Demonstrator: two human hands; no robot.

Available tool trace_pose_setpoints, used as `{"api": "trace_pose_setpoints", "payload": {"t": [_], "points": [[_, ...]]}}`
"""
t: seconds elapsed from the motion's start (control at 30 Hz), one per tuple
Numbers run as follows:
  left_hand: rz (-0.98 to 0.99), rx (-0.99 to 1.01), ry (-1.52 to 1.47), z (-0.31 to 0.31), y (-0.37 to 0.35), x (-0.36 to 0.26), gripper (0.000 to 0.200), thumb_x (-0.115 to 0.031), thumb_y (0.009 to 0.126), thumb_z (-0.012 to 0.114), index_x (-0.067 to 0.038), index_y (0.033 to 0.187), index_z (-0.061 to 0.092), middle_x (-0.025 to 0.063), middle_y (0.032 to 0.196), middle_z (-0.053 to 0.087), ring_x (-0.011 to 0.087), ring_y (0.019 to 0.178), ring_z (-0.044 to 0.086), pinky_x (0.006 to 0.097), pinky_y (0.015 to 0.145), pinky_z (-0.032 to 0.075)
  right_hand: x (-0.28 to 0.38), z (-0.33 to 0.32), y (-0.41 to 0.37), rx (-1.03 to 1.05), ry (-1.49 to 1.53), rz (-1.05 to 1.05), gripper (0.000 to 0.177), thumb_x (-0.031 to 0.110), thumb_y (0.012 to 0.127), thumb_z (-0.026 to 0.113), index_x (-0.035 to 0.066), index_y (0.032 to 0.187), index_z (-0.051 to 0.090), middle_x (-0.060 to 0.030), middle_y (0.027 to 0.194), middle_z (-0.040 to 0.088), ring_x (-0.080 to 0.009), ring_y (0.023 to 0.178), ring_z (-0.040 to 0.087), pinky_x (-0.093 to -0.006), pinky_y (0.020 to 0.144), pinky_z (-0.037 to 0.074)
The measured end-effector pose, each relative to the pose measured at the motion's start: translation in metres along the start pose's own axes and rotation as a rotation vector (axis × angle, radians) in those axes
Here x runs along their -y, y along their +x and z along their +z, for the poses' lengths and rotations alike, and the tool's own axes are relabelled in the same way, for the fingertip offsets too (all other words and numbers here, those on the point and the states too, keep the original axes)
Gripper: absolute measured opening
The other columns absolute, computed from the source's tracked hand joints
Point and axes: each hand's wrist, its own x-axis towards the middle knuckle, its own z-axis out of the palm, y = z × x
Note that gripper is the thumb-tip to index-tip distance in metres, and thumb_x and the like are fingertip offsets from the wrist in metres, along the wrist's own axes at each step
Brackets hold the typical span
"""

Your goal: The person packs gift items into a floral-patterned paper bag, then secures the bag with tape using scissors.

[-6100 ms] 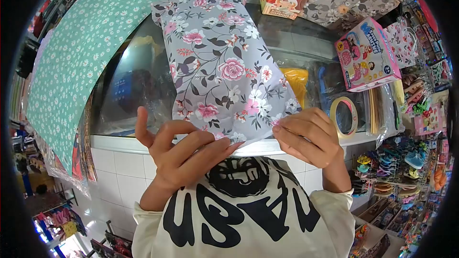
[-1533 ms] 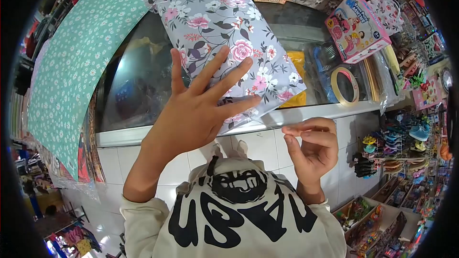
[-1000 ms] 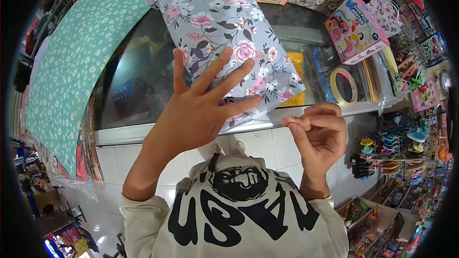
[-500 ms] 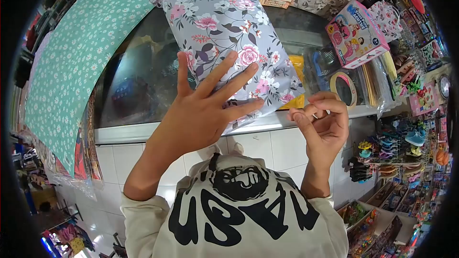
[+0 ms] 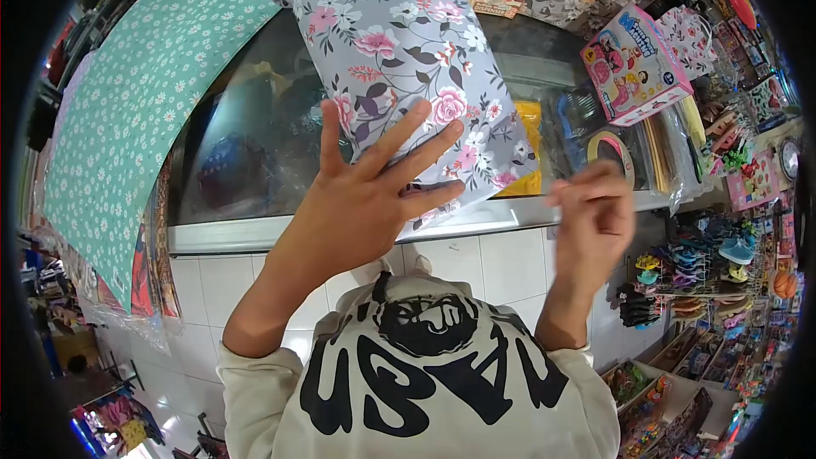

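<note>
Shifted rightward: my right hand (image 5: 595, 225), blurred; I cannot tell whether its fingertips meet. My left hand (image 5: 357, 204), fingers apart, overlies the floral package (image 5: 404, 59).

Grey floral wrapping paper (image 5: 399, 51): pink roses, white blossoms, dark leaves!
Mint-green sheet (image 5: 144, 110): white daisies all over!
Cream long-sleeved top (image 5: 510, 374): bold black print!
Boxed toy (image 5: 636, 66): pink, blue, white!
</note>
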Motion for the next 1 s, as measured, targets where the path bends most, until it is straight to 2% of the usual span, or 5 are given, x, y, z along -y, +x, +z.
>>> {"api": "trace_pose_setpoints", "payload": {"t": [0.07,0.17,0.6,0.7,1.0], "points": [[0.003,-0.010,-0.024,0.000,-0.002,0.001,0.049,-0.010,0.072,0.060,-0.041,0.110,0.062,-0.0072,0.145,0.034,0.0221,0.139,0.022,0.0694,0.103,-0.008,0.006,-0.025,0.011,-0.173,-0.023,-0.109,0.032,-0.019,0.075,0.058,0.000,0.099,0.047,-0.0116,0.100,0.048,-0.0105,0.072,0.055,-0.0278,0.070,0.054],[-0.001,-0.014,-0.066,0.000,-0.002,0.002,0.050,-0.007,0.071,0.060,-0.039,0.110,0.063,-0.0075,0.146,0.034,0.0215,0.139,0.022,0.0693,0.103,-0.009,0.018,-0.022,0.012,-0.201,-0.034,-0.096,0.029,-0.016,0.077,0.057,0.001,0.100,0.047,-0.0127,0.104,0.048,-0.0111,0.072,0.056,-0.0284,0.070,0.053],[-0.069,-0.167,-0.129,-0.005,0.000,0.003,0.045,0.000,0.076,0.052,-0.026,0.111,0.063,-0.0044,0.136,0.048,0.0227,0.133,0.035,0.0621,0.107,-0.007,0.018,-0.011,0.004,-0.105,0.204,0.038,0.028,-0.016,0.079,0.054,0.002,0.100,0.047,-0.0129,0.104,0.047,-0.0138,0.079,0.061,-0.0304,0.070,0.054],[-0.105,-0.212,-0.178,-0.013,0.002,0.001,0.036,-0.005,0.079,0.057,-0.025,0.109,0.063,-0.0052,0.124,0.057,0.0190,0.126,0.043,0.0625,0.107,-0.004,0.020,-0.011,0.005,-0.060,0.282,0.040,0.027,-0.016,0.079,0.053,0.002,0.099,0.046,-0.0122,0.103,0.046,-0.0141,0.080,0.061,-0.0297,0.070,0.055],[-0.067,-0.296,-0.796,-0.042,0.018,-0.017,0.034,-0.001,0.081,0.056,-0.007,0.115,0.057,0.0042,0.101,0.068,0.0207,0.104,0.059,0.0519,0.111,0.001,0.033,0.002,0.007,-0.002,0.498,0.088,0.026,-0.014,0.079,0.053,0.003,0.097,0.045,-0.0127,0.103,0.045,-0.0169,0.082,0.063,-0.0276,0.069,0.056]]}}
